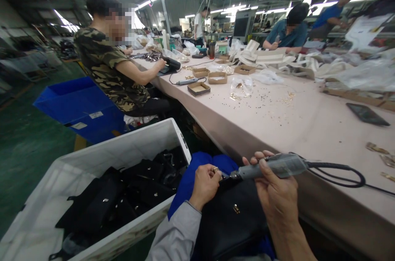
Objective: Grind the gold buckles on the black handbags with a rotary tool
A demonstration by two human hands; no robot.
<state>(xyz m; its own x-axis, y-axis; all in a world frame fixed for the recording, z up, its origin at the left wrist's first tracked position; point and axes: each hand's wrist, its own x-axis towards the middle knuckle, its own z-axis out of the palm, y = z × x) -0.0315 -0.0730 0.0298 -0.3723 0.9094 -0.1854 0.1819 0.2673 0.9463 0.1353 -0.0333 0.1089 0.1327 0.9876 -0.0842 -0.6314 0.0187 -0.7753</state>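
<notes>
My right hand (279,191) is wrapped around a grey electric screwdriver (277,166), its black cord trailing off to the right. The tool points left, and its tip reaches close to the fingers of my left hand (205,185). Thumb and forefinger of that hand pinch a small gold-coloured metal fitting (215,169) at the upper edge of a black bag (231,228). The bag lies across my lap over blue cloth (197,162). A gold clasp (236,209) shows on the bag's face. Whether the tip touches a screw is too small to tell.
A white crate (117,146) with several black bags stands at my left. Ahead, the table (247,129) carries loose screws, small cardboard boxes (199,88), another screwdriver (187,81) and a phone (367,114). A co-worker in a camouflage shirt (101,63) sits beside a blue bin (83,105).
</notes>
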